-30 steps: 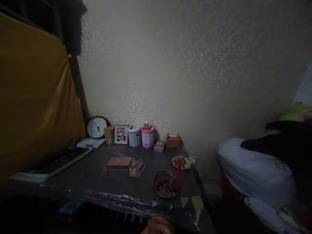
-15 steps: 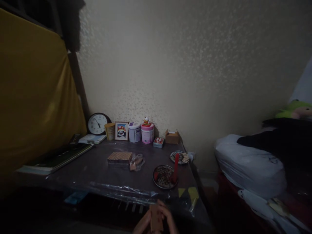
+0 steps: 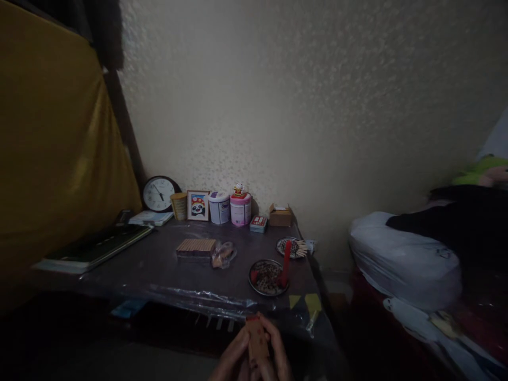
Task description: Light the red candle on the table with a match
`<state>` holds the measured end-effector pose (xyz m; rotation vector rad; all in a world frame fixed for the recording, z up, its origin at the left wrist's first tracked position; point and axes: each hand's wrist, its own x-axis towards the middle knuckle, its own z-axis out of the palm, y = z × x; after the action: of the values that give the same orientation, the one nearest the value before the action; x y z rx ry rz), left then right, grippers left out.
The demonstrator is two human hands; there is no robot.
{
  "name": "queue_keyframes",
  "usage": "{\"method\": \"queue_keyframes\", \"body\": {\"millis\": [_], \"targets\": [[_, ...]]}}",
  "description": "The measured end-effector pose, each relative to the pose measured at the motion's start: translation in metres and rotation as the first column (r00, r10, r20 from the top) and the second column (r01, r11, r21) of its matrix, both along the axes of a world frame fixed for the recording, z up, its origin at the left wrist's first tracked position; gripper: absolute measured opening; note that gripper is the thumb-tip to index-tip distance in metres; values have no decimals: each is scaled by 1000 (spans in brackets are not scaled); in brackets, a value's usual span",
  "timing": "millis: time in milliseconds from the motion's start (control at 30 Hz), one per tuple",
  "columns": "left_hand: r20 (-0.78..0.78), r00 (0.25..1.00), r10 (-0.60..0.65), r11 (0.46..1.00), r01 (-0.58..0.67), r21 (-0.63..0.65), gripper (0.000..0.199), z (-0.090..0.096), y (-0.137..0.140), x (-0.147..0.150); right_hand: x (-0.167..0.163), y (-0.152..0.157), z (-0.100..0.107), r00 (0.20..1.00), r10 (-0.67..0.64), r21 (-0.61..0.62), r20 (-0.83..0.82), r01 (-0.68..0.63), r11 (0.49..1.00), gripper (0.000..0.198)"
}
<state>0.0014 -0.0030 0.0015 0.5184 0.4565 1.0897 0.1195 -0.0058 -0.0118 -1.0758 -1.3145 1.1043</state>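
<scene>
Both my hands are at the bottom middle, below the table's front edge. My left hand (image 3: pixel 234 357) and my right hand (image 3: pixel 277 353) together hold a small tan block (image 3: pixel 256 338) upright between the fingers. Just beyond it on the dark table (image 3: pixel 159 267) stands a round metal plate (image 3: pixel 268 277) with small dark pieces and a red stick (image 3: pixel 284 263). A second plate (image 3: pixel 291 247) with wooden sticks lies farther back. A flat row of tan blocks (image 3: pixel 196 247) and a clear bag (image 3: pixel 223 254) lie at mid-table.
Along the wall stand a clock (image 3: pixel 158 193), a yellow cup (image 3: pixel 179 205), a framed picture (image 3: pixel 198 205), two tins (image 3: pixel 229 208), a small red box (image 3: pixel 259 224) and a cardboard box (image 3: pixel 281 215). Books (image 3: pixel 95 247) lie left. Bedding (image 3: pixel 405 259) is on the right.
My hands have risen into view at the bottom with the tan block between them. The view has dropped a little, so the table sits higher in frame.
</scene>
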Motion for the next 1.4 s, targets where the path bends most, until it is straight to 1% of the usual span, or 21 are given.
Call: {"method": "queue_keyframes", "body": {"millis": [67, 100, 200, 267, 333, 400, 433, 500, 567, 700, 800, 900, 1033, 1200, 1267, 1400], "targets": [[20, 1000, 4, 1000, -4, 1, 42, 2, -3, -1, 5, -1, 9, 999, 46, -64, -16, -47, 997, 46], [30, 1000, 7, 1000, -7, 7, 41, 2, -5, -2, 9, 0, 14, 996, 89, -70, -22, -90, 993, 47], [65, 998, 8, 1000, -10, 23, 37, 1, -7, -5, 22, 5, 24, 956, 283, -19, -75, -285, 958, 57], [73, 997, 2, 1000, -2, -2, 36, -2, -6, -6, 29, 9, 27, 933, 340, -12, -119, -344, 939, 56], [49, 999, -14, 999, 17, -49, 33, -6, -4, -6, 33, 14, 27, 939, 321, -32, -125, -327, 944, 42], [10, 999, -39, 996, 40, -78, 31, -10, -4, -4, 35, 19, 26, 964, 251, -64, -85, -257, 964, 28], [-4, 998, -55, 995, 55, -82, 30, -11, -4, -3, 36, 21, 25, 977, 205, -74, -58, -209, 975, 25], [-15, 997, -74, 994, 73, -80, 29, -11, -5, -1, 36, 23, 23, 991, 132, -85, -7, -132, 988, 23], [-28, 997, -78, 993, 76, -92, 28, -10, -6, 0, 38, 24, 23, 994, 105, -100, 28, -102, 990, 22], [-52, 994, -98, 990, 92, -108, 26, -5, -8, 1, 42, 24, 22, 993, 115, -160, 20, -111, 981, 21], [-49, 993, -108, 991, 104, -79, 27, -2, -9, 2, 44, 24, 20, 993, 114, -195, -6, -113, 974, 24], [-52, 991, -127, 991, 124, -54, 30, -4, -9, 2, 46, 25, 17, 995, 98, -196, -18, -100, 976, 27], [-55, 993, -105, 993, 101, -63, 29, -6, -10, 0, 46, 27, 14, 994, 110, -167, -15, -111, 980, 30], [-46, 994, -96, 987, 89, -135, 29, 1, -7, -1, 46, 28, 15, 985, 78, -19, 153, -76, 997, 27], [-105, 990, -91, 987, 75, -144, 30, 0, -4, 0, 46, 26, 19, 968, 74, 43, 240, -87, 995, 24], [-316, 949, -19, 999, 6, -41, 31, -11, 1, 3, 47, 22, 26, 901, 103, 134, 422, -174, 976, 17]]}}
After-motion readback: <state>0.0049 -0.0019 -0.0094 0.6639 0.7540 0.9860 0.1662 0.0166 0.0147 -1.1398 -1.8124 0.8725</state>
